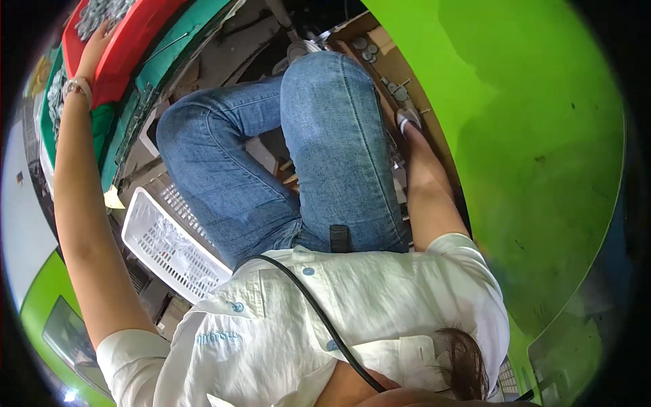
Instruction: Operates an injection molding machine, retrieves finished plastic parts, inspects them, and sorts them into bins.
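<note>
left hand [97, 41] laid open on the red tray [129, 41] rim, nothing gripped, metal bits [98, 13] just beside | right hand [409, 122] down by a cardboard box [380, 61] of round parts [366, 49], grip mostly hidden, can't be told | white basket [169, 247] seen under the knees

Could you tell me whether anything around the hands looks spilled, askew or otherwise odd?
Nothing looks spilled or damaged. The left hand rests on the rim of a red bin of small grey metal parts, and the right hand reaches down beside the knee toward a cardboard box.
</note>
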A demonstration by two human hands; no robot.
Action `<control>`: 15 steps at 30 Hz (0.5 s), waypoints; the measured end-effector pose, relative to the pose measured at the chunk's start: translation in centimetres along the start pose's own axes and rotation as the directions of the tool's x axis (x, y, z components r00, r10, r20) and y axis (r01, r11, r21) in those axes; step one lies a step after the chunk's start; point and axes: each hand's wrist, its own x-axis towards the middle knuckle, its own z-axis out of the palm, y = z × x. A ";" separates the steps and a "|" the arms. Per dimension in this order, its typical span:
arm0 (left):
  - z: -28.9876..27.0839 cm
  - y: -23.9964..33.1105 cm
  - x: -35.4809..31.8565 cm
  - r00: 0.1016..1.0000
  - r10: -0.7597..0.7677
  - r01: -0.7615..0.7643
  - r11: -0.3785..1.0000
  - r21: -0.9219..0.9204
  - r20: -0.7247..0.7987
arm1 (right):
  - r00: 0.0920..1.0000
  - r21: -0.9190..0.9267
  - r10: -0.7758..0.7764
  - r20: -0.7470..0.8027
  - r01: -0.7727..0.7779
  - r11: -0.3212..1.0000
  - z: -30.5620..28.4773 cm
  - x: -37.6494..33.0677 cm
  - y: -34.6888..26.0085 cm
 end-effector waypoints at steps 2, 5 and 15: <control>3.2 4.2 2.9 0.997 0.058 -0.059 0.997 0.039 0.041 | 0.994 -0.054 -0.042 -0.104 0.036 0.998 -0.7 4.5 8.6; 1.5 3.0 0.7 1.000 0.017 -0.014 0.990 0.138 -0.015 | 0.386 0.207 0.458 0.801 -0.895 0.394 -6.9 7.9 3.5; 5.5 -3.8 6.7 0.970 0.197 -0.209 0.975 0.078 0.145 | 0.952 0.256 -0.020 -0.307 0.103 0.961 -9.5 -28.5 11.0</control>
